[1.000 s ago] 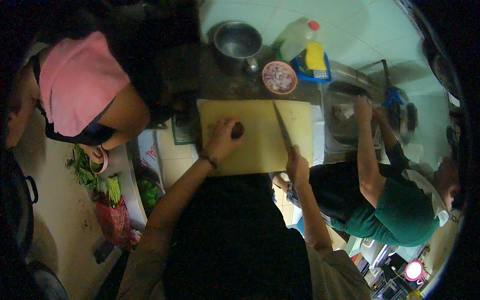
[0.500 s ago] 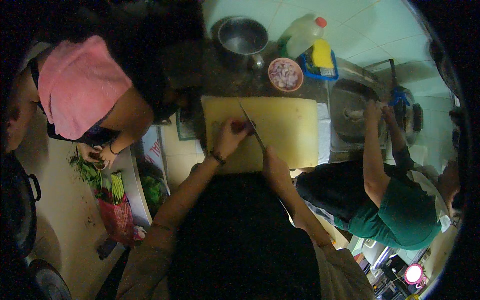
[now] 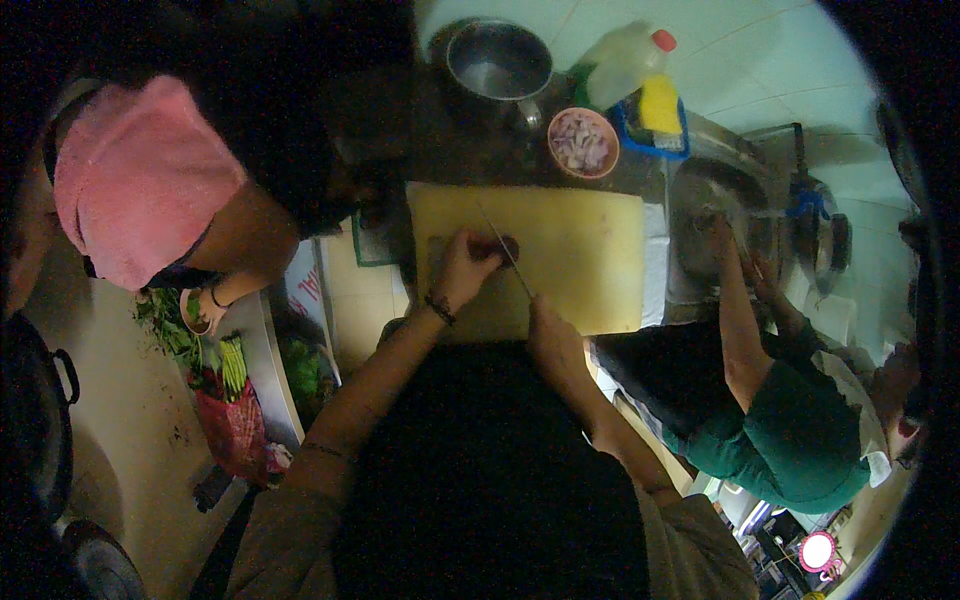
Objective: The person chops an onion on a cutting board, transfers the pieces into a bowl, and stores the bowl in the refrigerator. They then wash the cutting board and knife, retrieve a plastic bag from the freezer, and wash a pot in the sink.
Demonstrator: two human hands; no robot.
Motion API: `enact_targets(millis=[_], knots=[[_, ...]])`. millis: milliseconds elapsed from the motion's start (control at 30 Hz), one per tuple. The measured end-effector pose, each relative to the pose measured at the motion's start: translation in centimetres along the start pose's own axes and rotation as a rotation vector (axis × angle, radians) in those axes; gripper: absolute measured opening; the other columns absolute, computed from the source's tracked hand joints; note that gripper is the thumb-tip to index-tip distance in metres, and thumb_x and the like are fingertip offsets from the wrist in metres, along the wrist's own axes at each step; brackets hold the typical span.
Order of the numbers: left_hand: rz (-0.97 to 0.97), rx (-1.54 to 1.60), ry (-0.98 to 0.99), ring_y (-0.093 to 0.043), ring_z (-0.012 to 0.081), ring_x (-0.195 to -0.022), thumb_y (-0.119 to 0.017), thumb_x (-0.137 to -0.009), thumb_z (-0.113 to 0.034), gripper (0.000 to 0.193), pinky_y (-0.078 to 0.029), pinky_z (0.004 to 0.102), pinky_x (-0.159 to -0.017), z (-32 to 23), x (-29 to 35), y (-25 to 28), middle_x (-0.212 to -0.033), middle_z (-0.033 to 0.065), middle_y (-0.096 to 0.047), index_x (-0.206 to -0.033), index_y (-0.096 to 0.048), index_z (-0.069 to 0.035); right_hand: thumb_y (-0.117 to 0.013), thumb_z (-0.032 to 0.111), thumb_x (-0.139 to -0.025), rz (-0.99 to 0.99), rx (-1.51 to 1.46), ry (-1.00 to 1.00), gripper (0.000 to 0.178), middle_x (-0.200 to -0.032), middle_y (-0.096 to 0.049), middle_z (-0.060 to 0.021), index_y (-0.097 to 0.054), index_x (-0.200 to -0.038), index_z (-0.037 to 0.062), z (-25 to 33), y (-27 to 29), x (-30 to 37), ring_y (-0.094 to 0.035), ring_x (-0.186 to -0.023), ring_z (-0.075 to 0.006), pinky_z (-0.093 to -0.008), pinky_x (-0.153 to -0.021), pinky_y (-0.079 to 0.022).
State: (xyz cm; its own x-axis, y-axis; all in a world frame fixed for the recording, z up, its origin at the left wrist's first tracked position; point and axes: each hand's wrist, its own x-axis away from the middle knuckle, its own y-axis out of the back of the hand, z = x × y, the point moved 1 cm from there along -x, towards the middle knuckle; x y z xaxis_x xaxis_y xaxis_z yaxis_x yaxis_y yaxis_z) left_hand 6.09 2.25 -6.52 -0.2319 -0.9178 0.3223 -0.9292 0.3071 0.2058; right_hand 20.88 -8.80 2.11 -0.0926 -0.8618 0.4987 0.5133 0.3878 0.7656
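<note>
A yellow cutting board (image 3: 595, 265) lies in front of me. On its left half my left hand (image 3: 468, 268) has its fingers closed on a dark red, rounded piece of food (image 3: 511, 246); its exact kind is too dim to tell. My right hand (image 3: 545, 318), at the near edge of the board, grips the handle of a kitchen knife (image 3: 505, 245). The long, thin blade points up and left, crossing the dark red piece beside my left fingertips. Whether the edge has entered the piece cannot be made out.
Beyond the board stand a pink bowl of chopped onion (image 3: 583, 143), a metal pot (image 3: 499, 60), a blue basket (image 3: 668, 140) with a yellow sponge, and a red-capped jug (image 3: 630, 72). A person works at the sink (image 3: 690, 285) on my right; another handles leafy greens (image 3: 170, 325) on the left.
My hands stay at nearly the same spot, with the knife still across the dark red piece. The right-hand person's hands shift within the sink; the left-hand person's arms have moved over the greens.
</note>
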Motion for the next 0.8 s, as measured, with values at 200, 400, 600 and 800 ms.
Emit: enact_targets(millis=[200, 400, 600, 800], knots=[[-0.012, -0.086, -0.048, -0.061, 0.0192, -0.09, -0.076, -0.077, -0.017, 0.035, -0.049, 0.0327, -0.08, -0.9, -0.5, 0.5, -0.096, 0.0077, -0.064, -0.1, -0.055, -0.002, -0.039, 0.011, -0.092, -0.064, -0.077, 0.038, 0.039, -0.092, -0.061, -0.0321, -0.034, -0.129, -0.0004, -0.8, -3.2, -4.0, -0.061, -0.081, -0.0482, -0.0554, -0.068, -0.048], [0.077, -0.169, -0.14, -0.061, 0.0236, -0.086, -0.075, -0.077, -0.018, 0.034, -0.049, 0.0357, -0.076, -3.1, 1.1, -0.3, -0.095, 0.0108, -0.062, -0.099, -0.054, -0.004, -0.039, 0.019, -0.097, -0.133, -0.444, 0.159, 0.039, -0.109, -0.058, -0.0309, -0.039, -0.13, -0.0021, -2.7, -5.1, -7.3, -0.058, -0.097, -0.0455, -0.0502, -0.082, -0.047], [0.212, -0.626, -0.495, -0.058, 0.0332, -0.095, -0.067, -0.08, -0.016, 0.026, -0.05, 0.0427, -0.077, -5.0, 0.5, 0.0, -0.106, 0.0155, -0.058, -0.1, -0.055, -0.005, -0.045, 0.016, -0.096, -0.105, -0.494, -0.006, 0.031, -0.111, -0.057, -0.0287, -0.049, -0.122, -0.0001, -5.2, -1.5, -2.3, -0.055, -0.102, -0.0445, -0.0463, -0.088, -0.044], [0.454, -0.566, -0.548, -0.054, 0.0356, -0.107, -0.064, -0.081, -0.014, 0.028, -0.049, 0.0434, -0.088, -3.5, 0.3, -2.3, -0.113, 0.016, -0.055, -0.107, -0.058, -0.006, -0.044, 0.017, -0.097, -0.171, -0.509, 0.021, 0.023, -0.098, -0.058, -0.0289, -0.05, -0.111, 0.0003, -5.4, -0.5, 0.1, -0.056, -0.092, -0.0451, -0.0463, -0.078, -0.044]])
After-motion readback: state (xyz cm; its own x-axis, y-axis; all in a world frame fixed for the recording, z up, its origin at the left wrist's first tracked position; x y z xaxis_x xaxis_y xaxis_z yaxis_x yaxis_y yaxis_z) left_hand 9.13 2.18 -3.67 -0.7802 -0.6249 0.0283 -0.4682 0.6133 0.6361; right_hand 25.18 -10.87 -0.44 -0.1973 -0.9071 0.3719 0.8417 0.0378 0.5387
